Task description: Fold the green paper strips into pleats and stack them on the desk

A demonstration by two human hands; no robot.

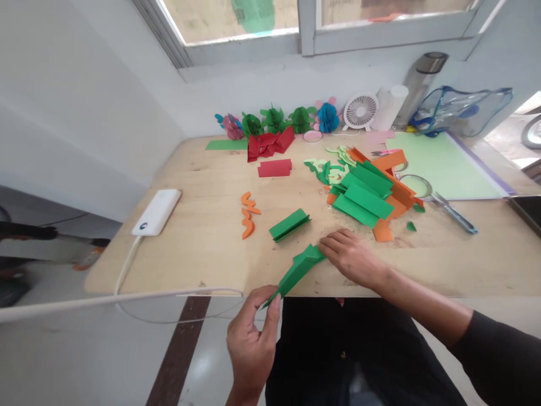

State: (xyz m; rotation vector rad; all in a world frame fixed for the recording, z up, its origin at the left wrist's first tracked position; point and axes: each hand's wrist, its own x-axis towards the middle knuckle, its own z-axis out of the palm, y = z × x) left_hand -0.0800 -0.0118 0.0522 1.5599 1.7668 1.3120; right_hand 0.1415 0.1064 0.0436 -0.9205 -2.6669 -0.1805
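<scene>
A folded strip of green paper (298, 272) stretches between my hands at the table's front edge. My left hand (254, 332) pinches its lower left end between thumb and fingers. At the upper right end, the fingers of my right hand (353, 258) are closed on the strip, covering that end. Just beyond it lies another folded green paper piece (289, 224), apart from both hands. Orange paper scraps (248, 215) lie to its left. Past my right hand is a heap of folded green papers (366, 194) over orange paper (403, 194).
Red folded papers (270, 144) and a red piece (274, 168) lie farther back. Paper honeycomb figures (274, 119), a small fan (360, 111) and a bottle (418, 90) line the wall. A cutter (455, 213) lies right, a white power bank (157, 212) with cable left.
</scene>
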